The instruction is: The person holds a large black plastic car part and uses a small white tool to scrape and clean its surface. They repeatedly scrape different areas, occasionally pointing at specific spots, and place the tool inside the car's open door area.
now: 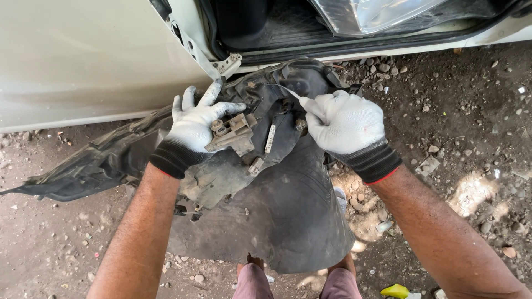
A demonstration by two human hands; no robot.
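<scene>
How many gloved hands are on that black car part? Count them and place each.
2. The left hand rests on the black car part's upper left; the right hand is at its upper right, pinching a thin white strip.

I am pressing my left hand, in a white glove, on the upper left of the dirty black plastic car part, my fingers lying just beside its grey metal bracket. My right hand, gloved too, is closing its grip on a thin white tool whose tip is touching the part's top. The white car body is standing just behind the part, and gravel ground is lying to its right.
</scene>
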